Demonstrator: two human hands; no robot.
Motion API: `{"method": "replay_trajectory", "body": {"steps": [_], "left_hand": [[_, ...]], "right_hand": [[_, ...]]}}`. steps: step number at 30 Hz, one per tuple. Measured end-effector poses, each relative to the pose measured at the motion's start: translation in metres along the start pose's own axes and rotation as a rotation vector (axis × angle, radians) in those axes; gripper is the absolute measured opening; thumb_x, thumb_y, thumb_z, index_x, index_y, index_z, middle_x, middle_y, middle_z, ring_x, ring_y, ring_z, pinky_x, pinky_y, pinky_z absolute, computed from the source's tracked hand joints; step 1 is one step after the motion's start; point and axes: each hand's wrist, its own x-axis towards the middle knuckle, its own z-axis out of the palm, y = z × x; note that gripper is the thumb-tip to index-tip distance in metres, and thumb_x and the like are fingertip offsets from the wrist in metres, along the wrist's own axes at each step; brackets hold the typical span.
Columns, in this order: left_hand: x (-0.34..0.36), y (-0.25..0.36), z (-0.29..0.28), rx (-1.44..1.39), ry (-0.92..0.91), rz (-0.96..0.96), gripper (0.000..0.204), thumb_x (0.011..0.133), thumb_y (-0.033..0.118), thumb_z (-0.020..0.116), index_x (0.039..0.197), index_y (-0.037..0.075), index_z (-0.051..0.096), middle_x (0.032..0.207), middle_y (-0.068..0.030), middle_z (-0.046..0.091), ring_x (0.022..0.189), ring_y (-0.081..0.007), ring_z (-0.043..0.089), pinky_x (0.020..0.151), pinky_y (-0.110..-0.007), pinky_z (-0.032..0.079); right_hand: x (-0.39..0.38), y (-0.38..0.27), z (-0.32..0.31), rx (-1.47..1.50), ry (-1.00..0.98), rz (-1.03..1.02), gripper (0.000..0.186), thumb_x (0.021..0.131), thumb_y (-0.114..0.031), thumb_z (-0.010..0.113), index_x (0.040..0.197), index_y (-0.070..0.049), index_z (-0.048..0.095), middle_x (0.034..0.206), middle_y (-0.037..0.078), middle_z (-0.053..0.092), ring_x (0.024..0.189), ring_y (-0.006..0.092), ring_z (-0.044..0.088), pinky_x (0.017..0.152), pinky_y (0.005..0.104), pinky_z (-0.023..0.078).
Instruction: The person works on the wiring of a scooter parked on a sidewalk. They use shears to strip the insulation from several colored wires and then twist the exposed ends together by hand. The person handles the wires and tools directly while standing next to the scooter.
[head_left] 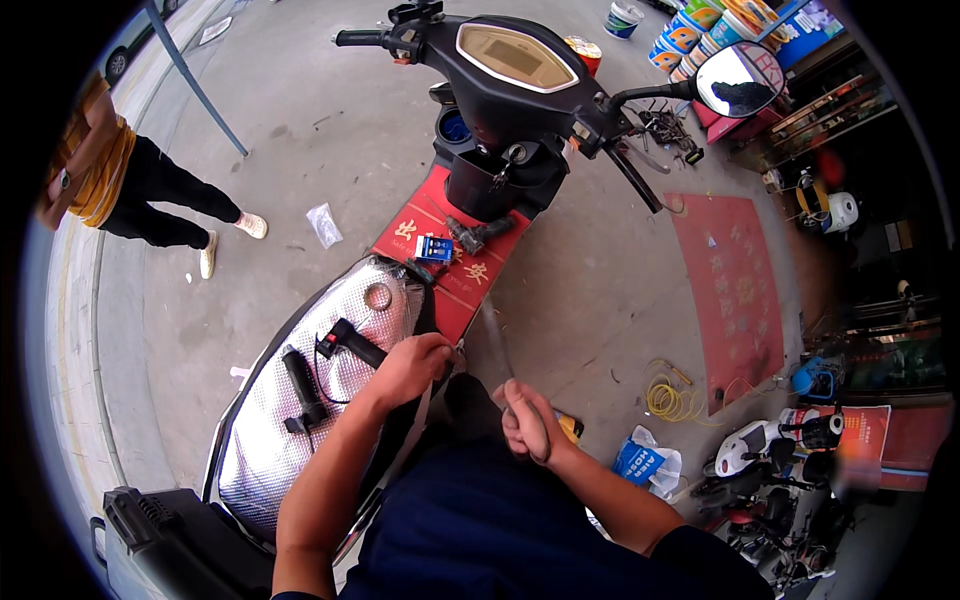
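My left hand (415, 364) is closed in a pinch by the right edge of the scooter's silver quilted seat cover (262, 445); whatever its fingertips hold is hidden. To its right, my right hand (528, 420) is wrapped round a long thin grey thing (497, 340), blurred by motion, which reaches up and away from my fist. Two black handlebar grips lie on the seat: one grip (300, 385) without visible red, and another grip (355, 345) with a red switch. On the scooter's red footboard mat (455, 290) rest a small blue-and-white box (434, 248) and a dark handlebar grip (480, 234).
The scooter's handlebar (510, 65) and mirror (740, 80) stand ahead. A person (150, 180) stands at the left. A red mat (730, 290), yellow coiled cord (672, 397), a blue-and-white bag (645, 462) and parked scooters (770, 470) lie to the right.
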Motion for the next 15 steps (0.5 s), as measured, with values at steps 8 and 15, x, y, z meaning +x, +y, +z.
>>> {"method": "replay_trajectory", "body": {"steps": [8,15], "left_hand": [[-0.100,0.037,-0.044,-0.871,0.578,0.131,0.018,0.100,0.018,0.051,0.101,0.003,0.062,0.090,-0.0051,0.063,0.082,-0.0148,0.061,0.076,-0.034,0.055],[-0.171,0.045,-0.055,-0.970,1.072,0.198,0.018,0.100,0.016,0.052,0.101,0.000,0.061,0.082,-0.0050,0.063,0.081,-0.0145,0.061,0.075,-0.031,0.053]], "right_hand": [[0.008,-0.067,0.035,-0.755,-0.184,-0.788,0.047,0.091,-0.033,0.068,0.122,-0.003,0.048,0.072,0.000,0.048,0.058,0.0086,0.040,0.054,0.0229,0.037],[0.025,-0.148,0.125,-1.220,-0.606,-0.765,0.062,0.077,-0.033,0.081,0.124,-0.003,0.054,0.083,0.013,0.061,0.072,0.0236,0.058,0.070,0.0330,0.049]]}}
